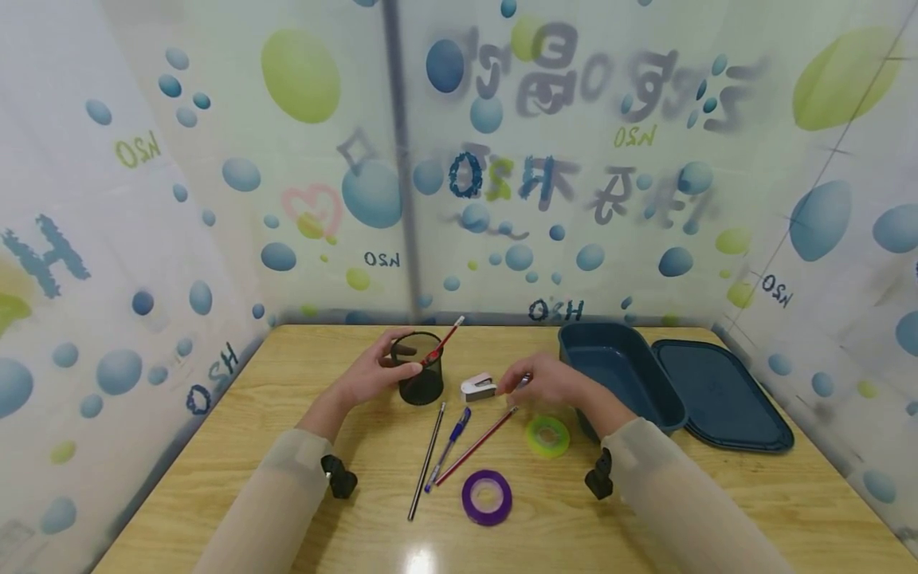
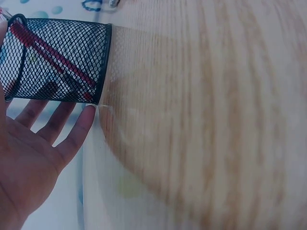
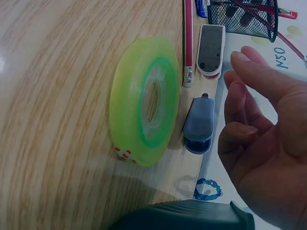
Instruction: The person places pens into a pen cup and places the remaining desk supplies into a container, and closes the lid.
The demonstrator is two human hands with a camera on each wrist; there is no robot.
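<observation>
My left hand [image 1: 374,373] holds a black mesh pen cup [image 1: 421,389], its thumb across the near side and its other fingers behind. A red pencil [image 1: 450,333] leans out of the cup, beside another red writing tool. My right hand [image 1: 551,381] hovers just right of a white mini stapler [image 1: 479,389], fingers loosely bent with nothing between them. In the right wrist view a blue-grey mini stapler [image 3: 199,120] lies close beside those fingers; in the head view the hand mostly covers it.
Between my arms lie a dark pencil [image 1: 426,462], a blue pen [image 1: 457,434], a red pencil [image 1: 476,446] and a purple tape roll [image 1: 468,498]. A yellow-green tape roll [image 1: 534,441] sits near my right wrist. On the right stand a dark blue bin [image 1: 670,391] and its lid [image 1: 731,395].
</observation>
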